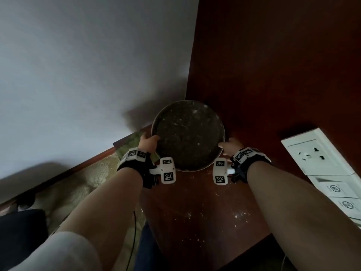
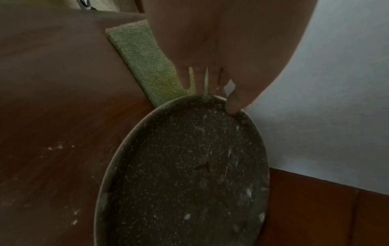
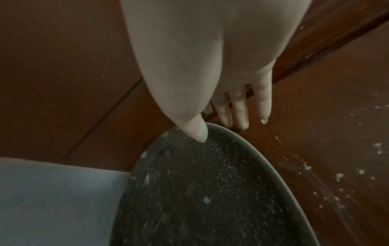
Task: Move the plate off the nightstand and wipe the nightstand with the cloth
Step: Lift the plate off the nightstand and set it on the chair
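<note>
A round dark speckled plate (image 1: 188, 134) with a pale rim is held over the far part of the dark wood nightstand (image 1: 197, 208). My left hand (image 1: 148, 142) grips its left rim, thumb on top (image 2: 233, 106), fingers below. My right hand (image 1: 230, 146) grips the right rim, thumb on the inside edge (image 3: 200, 133), fingers under the plate. The plate (image 2: 185, 174) shows pale smears, as does the plate (image 3: 202, 191) in the right wrist view. A green cloth (image 2: 145, 63) lies on the nightstand behind my left hand, its edge (image 1: 132, 141) visible in the head view. White crumbs (image 1: 239, 215) dot the nightstand.
A white wall (image 1: 88, 65) stands to the left, a dark wood panel (image 1: 273, 65) behind. A white socket and switch plate (image 1: 316, 155) sits on the panel at right. Patterned carpet (image 1: 84, 178) and a dark object (image 1: 21, 227) lie left of the nightstand.
</note>
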### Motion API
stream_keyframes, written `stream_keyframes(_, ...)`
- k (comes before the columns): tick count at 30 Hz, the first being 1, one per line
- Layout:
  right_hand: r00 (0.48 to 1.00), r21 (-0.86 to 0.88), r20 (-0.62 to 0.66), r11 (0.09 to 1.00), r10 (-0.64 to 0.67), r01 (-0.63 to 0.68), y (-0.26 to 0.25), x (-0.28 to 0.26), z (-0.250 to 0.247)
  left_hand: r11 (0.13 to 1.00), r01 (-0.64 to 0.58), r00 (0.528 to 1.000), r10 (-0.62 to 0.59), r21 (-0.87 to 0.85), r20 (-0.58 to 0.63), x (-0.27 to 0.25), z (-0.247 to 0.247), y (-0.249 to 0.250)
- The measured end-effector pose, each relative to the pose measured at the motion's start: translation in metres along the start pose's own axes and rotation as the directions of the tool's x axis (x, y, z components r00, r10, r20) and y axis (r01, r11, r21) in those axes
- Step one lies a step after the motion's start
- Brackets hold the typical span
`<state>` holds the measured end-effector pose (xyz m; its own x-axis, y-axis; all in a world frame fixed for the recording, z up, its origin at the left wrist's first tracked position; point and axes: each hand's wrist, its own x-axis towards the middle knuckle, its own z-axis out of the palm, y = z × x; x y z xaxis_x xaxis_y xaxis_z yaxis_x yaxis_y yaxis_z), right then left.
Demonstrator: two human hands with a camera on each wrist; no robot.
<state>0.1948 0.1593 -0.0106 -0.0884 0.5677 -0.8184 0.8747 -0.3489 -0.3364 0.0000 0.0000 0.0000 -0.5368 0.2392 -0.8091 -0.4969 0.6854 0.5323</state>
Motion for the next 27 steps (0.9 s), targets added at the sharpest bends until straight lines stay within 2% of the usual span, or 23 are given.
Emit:
stream_keyframes(5,0.996,-0.006,0.089,1.0,-0.026,0.026,-0.002,-0.003,0.0,0.997,0.036,0.999,-0.035,-0.063,0.009,0.008,0.003,-0.007)
stream_keyframes(11,0.999,0.0,0.031,0.999,-0.034,0.035,-0.004,-0.014,-0.006,0.993,0.043,0.998,-0.039,-0.106,0.04,0.012,0.0,-0.003)
stream_keyframes(14,0.999,-0.062,0.03,0.998,-0.029,0.031,-0.007,-0.02,-0.01,0.984,0.092,0.996,-0.089,-0.151,0.023,0.005,-0.003,0.004)
stream_keyframes(19,1.0,-0.147,0.014,0.989,0.024,-0.022,-0.012,-0.032,-0.015,0.986,0.117,0.993,-0.115,-0.116,0.025,-0.011,-0.004,0.011)
stream_keyframes(23,0.999,-0.109,-0.036,0.994,0.008,-0.012,-0.007,-0.044,-0.015,0.988,0.109,0.994,-0.107,-0.111,0.029,-0.026,-0.009,0.015)
stream_keyframes(27,0.997,0.055,-0.072,0.998,-0.031,0.035,-0.017,-0.07,-0.02,0.981,0.097,0.994,-0.085,-0.17,0.075,-0.041,-0.018,0.026)
